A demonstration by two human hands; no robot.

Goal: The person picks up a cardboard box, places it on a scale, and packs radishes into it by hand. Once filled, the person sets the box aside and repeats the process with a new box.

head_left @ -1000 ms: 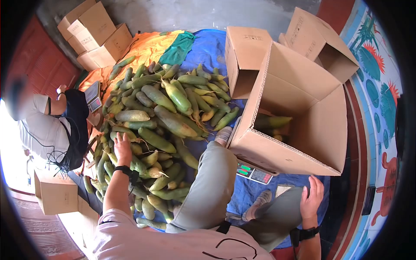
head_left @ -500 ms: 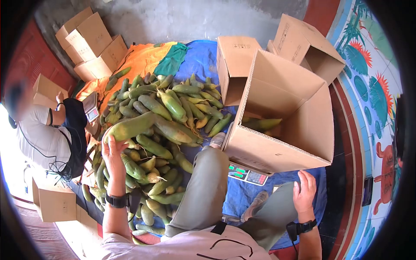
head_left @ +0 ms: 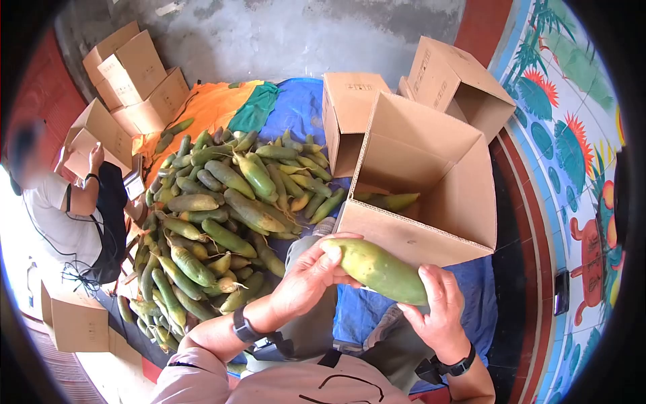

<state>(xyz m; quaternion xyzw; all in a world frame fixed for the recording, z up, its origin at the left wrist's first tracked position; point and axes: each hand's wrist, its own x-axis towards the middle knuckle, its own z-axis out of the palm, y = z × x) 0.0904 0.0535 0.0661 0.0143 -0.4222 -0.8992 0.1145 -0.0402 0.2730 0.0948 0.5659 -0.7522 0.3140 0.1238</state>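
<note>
A plump green radish [head_left: 382, 271] lies across between my two hands, over my lap and just in front of the open cardboard box [head_left: 420, 232]. My left hand [head_left: 311, 279] grips its paler left end between thumb and fingers. At the right end, my right hand [head_left: 437, 315] holds it with thumb below and fingers above. Inside the box, a few green radishes [head_left: 390, 200] show at the bottom left. To the left of my legs spreads a big heap of green radishes [head_left: 229, 229], some with thin roots.
Behind the open box stand another carton [head_left: 353, 101] and a tilted carton [head_left: 464, 81]. Several cartons [head_left: 138, 81] are stacked by the wall. At left, a seated person [head_left: 74, 209] handles a carton [head_left: 101, 141]. A blue sheet [head_left: 471, 303] covers the floor.
My left hand has brought the radish from above the heap rightward to my lap. My right hand has come up and taken its other end. The other person now handles a carton.
</note>
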